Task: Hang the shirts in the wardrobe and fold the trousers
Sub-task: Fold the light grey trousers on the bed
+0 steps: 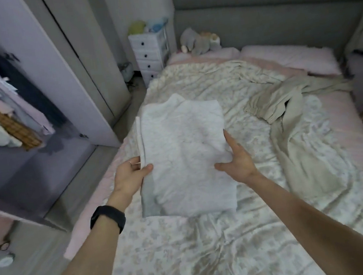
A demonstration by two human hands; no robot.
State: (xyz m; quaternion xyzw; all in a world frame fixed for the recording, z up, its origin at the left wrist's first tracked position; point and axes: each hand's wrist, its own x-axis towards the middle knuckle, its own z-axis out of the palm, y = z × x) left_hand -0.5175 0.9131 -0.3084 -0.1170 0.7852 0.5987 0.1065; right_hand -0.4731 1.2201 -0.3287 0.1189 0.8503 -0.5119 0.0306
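Observation:
A folded pale grey-white garment (185, 155) is held above the bed between both hands. My left hand (130, 176) grips its left edge, thumb on top and fingers underneath. My right hand (236, 160) holds its right edge, thumb on top and fingers spread along the side. Beige trousers (287, 109) lie crumpled and unfolded on the right side of the bed. The open wardrobe (9, 102) at the left holds several hanging clothes.
The bed (213, 248) has a rumpled floral cover and pink pillows by a grey headboard (274, 9). A white drawer unit (150, 53) stands beside the bed's far left corner. A soft toy (198, 41) lies near the pillows. Grey floor runs between wardrobe and bed.

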